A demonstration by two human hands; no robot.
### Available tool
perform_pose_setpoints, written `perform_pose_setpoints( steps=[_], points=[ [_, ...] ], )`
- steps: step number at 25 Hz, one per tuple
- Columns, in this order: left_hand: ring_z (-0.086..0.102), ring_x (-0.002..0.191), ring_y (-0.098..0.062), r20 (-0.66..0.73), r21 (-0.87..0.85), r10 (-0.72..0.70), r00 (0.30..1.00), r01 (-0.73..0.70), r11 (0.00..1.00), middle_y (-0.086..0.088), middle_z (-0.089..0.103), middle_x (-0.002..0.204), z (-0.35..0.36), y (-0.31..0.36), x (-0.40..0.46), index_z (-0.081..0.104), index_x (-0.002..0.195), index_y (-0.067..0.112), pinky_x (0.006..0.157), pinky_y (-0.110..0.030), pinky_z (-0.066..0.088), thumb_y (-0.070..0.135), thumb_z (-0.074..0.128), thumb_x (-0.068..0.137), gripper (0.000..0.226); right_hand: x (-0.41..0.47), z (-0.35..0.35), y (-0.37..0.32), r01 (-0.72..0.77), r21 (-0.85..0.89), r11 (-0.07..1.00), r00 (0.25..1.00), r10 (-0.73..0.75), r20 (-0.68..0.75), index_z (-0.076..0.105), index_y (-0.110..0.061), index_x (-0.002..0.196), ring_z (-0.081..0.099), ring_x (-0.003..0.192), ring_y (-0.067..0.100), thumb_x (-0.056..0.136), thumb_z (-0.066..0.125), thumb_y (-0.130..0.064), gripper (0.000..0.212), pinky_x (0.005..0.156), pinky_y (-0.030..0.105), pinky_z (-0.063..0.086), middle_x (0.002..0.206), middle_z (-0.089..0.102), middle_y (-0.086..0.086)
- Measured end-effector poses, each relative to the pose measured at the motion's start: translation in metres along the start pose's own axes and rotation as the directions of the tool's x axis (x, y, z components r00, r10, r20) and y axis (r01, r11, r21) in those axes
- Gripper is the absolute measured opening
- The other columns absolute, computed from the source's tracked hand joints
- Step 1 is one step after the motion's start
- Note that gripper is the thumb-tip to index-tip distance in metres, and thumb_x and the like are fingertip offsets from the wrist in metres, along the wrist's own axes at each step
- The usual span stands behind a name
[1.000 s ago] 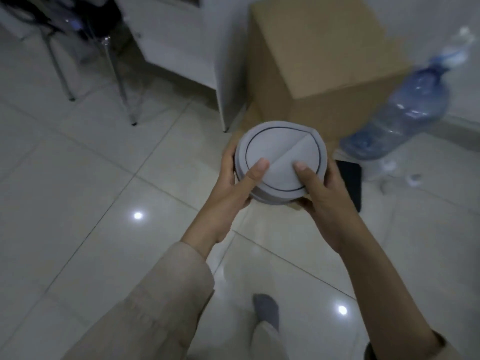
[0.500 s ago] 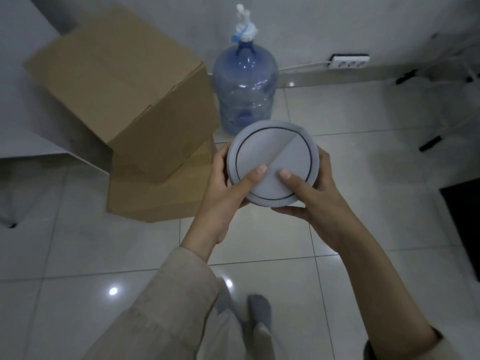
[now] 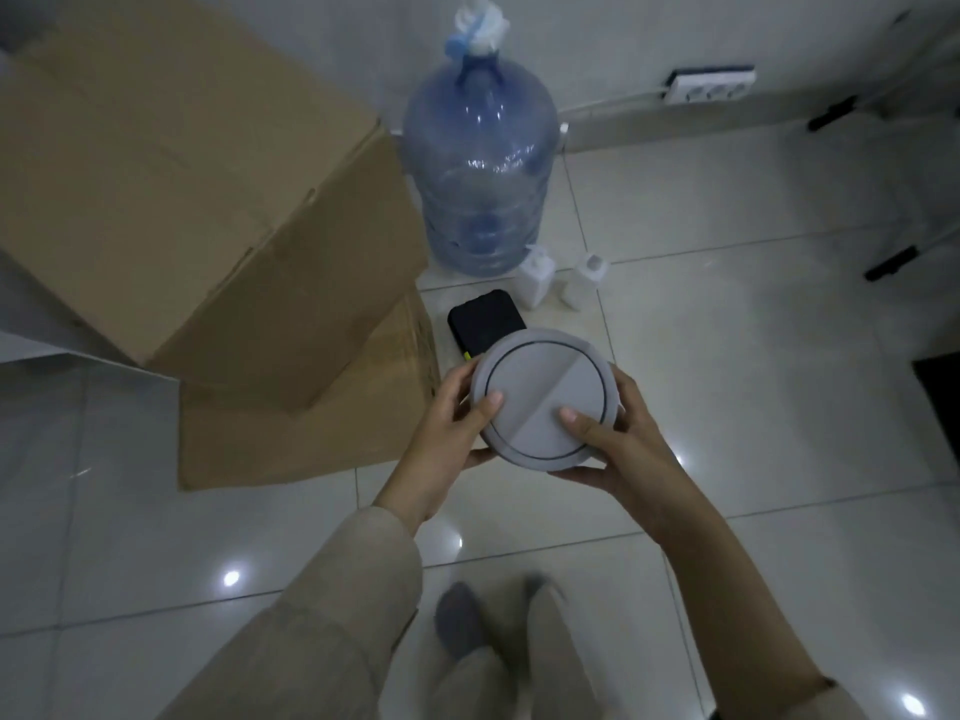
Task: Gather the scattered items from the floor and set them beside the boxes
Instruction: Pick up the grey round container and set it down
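Just right of the stacked boxes, above the tiles, the round grey container (image 3: 546, 398) is held between both hands: left hand (image 3: 451, 427) curled round its left rim with thumb on the lid, right hand (image 3: 618, 443) cupping the right rim and underside, thumb on the lid too. Half a second ago the view sat higher; now the head has tipped down and closer, and a black flat device (image 3: 485, 320) and two small white bottles (image 3: 556, 275) have come into view on the floor beside the lower box (image 3: 306, 418), in front of the water jug (image 3: 480, 168). The upper box (image 3: 197, 200) overhangs to the left. Grip is unchanged. The container probably goes down next to that group; whether the floor under it is free can't be seen, since the container hides it.
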State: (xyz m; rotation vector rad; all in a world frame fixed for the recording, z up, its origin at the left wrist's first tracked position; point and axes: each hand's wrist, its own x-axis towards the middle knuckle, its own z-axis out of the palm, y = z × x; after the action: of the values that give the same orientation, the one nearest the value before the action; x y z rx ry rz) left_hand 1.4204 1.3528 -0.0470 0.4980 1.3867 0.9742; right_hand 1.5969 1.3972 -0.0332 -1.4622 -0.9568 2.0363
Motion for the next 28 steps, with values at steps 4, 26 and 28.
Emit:
perform_pose_setpoints(
  steps=[4,26,28],
  points=[
    [0.046,0.12,-0.016,-0.009,0.113,-0.074,0.997,0.075,0.991,0.003,0.044,0.135,0.002,-0.061,0.064,0.029,0.141,0.03,0.099,-0.039,0.046,0.024,0.045,0.096,0.048,0.056,-0.021,0.059,-0.121,0.102,0.987,0.991,0.126,-0.05,0.04,-0.043,0.124,0.052,0.112,0.027,0.076,0.069,-0.019,0.061,0.072,0.04,0.059,0.126,0.047,-0.004],
    [0.028,0.138,-0.023,-0.087,0.388,-0.3,0.95,0.31,0.868,-0.006,0.023,0.152,-0.016,-0.245,0.203,0.014,0.147,0.016,0.105,-0.026,0.029,0.002,0.057,0.087,0.076,0.232,-0.068,0.231,-0.301,-0.214,0.929,0.942,0.255,-0.218,0.016,-0.023,0.145,0.041,0.124,0.029,0.087,0.041,0.009,0.071,0.101,0.044,0.043,0.14,0.034,0.01],
    [0.019,0.142,-0.02,-0.067,0.434,-0.325,0.943,0.321,0.842,-0.001,0.012,0.156,-0.019,-0.234,0.195,0.007,0.148,0.018,0.112,-0.029,0.021,0.012,0.054,0.091,0.075,0.228,-0.066,0.223,-0.32,-0.344,0.883,0.926,0.214,-0.312,0.011,-0.02,0.147,0.029,0.136,0.032,0.089,0.039,0.007,0.07,0.109,0.043,0.033,0.151,0.023,0.013]
  ],
)
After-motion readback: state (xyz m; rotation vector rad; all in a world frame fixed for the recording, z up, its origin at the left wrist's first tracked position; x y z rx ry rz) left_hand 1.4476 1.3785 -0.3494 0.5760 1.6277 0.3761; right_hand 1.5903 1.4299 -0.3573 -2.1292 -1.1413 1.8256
